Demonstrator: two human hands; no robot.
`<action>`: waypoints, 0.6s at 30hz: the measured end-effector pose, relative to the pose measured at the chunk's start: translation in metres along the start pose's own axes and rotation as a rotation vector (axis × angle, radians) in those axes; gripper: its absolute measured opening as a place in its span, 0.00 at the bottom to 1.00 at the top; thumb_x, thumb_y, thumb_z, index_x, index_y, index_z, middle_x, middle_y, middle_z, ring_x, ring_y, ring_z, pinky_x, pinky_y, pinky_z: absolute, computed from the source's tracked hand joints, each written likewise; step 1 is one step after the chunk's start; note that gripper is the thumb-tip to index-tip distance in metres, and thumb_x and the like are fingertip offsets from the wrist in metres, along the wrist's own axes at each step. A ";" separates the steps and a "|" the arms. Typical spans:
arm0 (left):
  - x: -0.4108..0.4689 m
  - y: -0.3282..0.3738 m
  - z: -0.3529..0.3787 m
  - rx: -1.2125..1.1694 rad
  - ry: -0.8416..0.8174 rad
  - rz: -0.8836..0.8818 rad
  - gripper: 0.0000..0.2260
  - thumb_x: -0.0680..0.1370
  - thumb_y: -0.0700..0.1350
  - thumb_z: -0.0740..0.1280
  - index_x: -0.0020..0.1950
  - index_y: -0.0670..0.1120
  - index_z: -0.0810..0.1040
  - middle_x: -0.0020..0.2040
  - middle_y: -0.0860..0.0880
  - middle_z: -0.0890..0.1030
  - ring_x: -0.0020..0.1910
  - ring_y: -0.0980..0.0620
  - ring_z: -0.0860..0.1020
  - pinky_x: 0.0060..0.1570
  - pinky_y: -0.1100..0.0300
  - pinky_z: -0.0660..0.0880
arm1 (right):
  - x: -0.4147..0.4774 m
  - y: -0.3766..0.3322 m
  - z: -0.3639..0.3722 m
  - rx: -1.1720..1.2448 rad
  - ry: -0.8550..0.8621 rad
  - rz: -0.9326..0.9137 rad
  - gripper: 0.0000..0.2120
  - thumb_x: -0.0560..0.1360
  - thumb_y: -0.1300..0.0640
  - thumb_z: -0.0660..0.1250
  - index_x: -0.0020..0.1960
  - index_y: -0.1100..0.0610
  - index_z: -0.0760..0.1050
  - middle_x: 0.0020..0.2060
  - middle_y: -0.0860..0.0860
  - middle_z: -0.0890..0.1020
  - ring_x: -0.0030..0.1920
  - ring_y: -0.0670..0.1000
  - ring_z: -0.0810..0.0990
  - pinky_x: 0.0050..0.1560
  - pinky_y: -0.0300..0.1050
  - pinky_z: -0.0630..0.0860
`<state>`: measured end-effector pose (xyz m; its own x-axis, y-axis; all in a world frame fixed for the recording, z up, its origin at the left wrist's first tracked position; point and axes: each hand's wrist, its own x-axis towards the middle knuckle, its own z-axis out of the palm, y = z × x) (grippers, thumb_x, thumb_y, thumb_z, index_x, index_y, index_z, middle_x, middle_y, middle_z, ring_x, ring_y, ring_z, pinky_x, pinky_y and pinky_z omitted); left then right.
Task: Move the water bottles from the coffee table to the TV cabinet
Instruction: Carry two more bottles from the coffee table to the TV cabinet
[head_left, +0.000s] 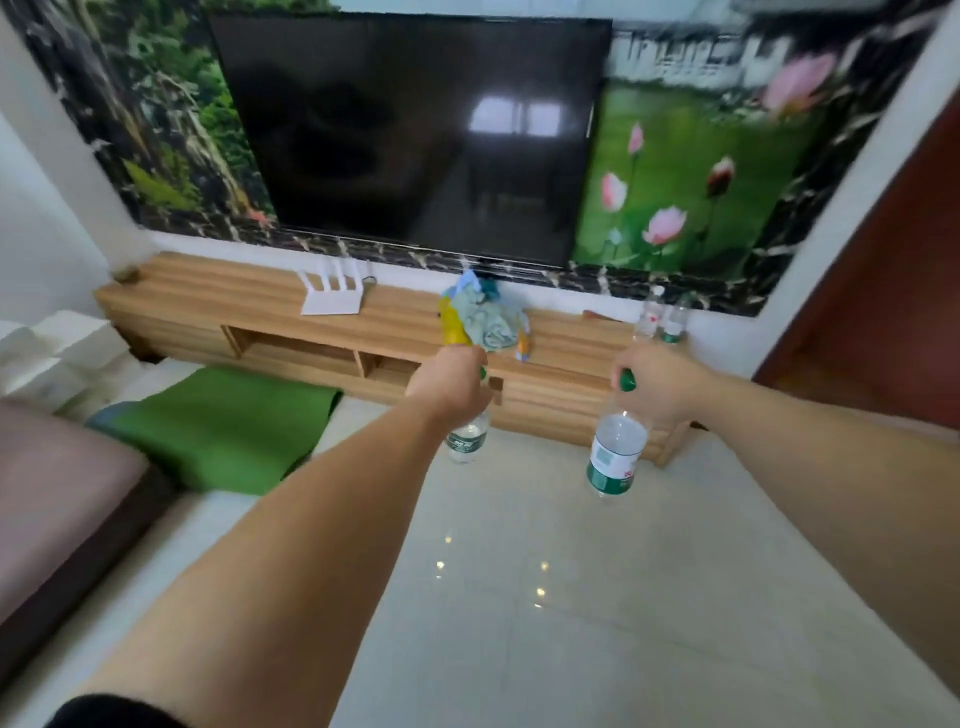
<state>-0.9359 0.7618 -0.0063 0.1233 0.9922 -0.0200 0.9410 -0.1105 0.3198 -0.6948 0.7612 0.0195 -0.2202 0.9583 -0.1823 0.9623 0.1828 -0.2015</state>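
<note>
**Inspector:** State of the hands?

**Assistant:** Left hand (451, 383) is clenched round the neck of a water bottle (467, 440), which hangs upright below the fist. Right hand (658, 383) grips a second bottle (615, 453) by its green cap, body tilted slightly, held above the tiled floor (519, 597).

**Inspector:** And the TV cabinet?

**Assistant:** The wooden TV cabinet (208, 291) stands just ahead under the television (410, 135). Two more bottles (662, 319) stand upright together at its right end. A white router (332, 296) sits left of centre; a heap of cloth (483, 319) lies mid-top. A green mat (218, 426) lies on the floor, left.
</note>
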 end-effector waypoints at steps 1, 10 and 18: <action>0.005 0.018 0.010 -0.005 -0.023 0.037 0.16 0.75 0.44 0.67 0.63 0.45 0.76 0.58 0.43 0.79 0.56 0.41 0.78 0.55 0.50 0.77 | -0.010 0.019 0.001 0.014 0.006 0.048 0.04 0.73 0.60 0.66 0.47 0.60 0.77 0.40 0.52 0.77 0.38 0.51 0.72 0.34 0.42 0.68; 0.037 0.153 0.070 0.015 -0.111 0.273 0.18 0.78 0.45 0.66 0.67 0.45 0.73 0.63 0.43 0.75 0.58 0.41 0.77 0.58 0.50 0.75 | -0.072 0.149 0.001 0.077 0.092 0.281 0.06 0.72 0.59 0.66 0.48 0.60 0.78 0.38 0.51 0.74 0.43 0.54 0.75 0.43 0.47 0.74; 0.070 0.208 0.079 0.053 -0.126 0.290 0.17 0.78 0.44 0.65 0.67 0.45 0.73 0.65 0.44 0.74 0.60 0.42 0.76 0.59 0.52 0.75 | -0.058 0.213 -0.012 0.116 0.089 0.294 0.05 0.72 0.58 0.67 0.47 0.57 0.77 0.43 0.52 0.74 0.45 0.55 0.76 0.47 0.49 0.76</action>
<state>-0.7072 0.8035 -0.0158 0.4239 0.9042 -0.0529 0.8754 -0.3941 0.2799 -0.4747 0.7469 -0.0009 0.0847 0.9827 -0.1648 0.9569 -0.1263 -0.2616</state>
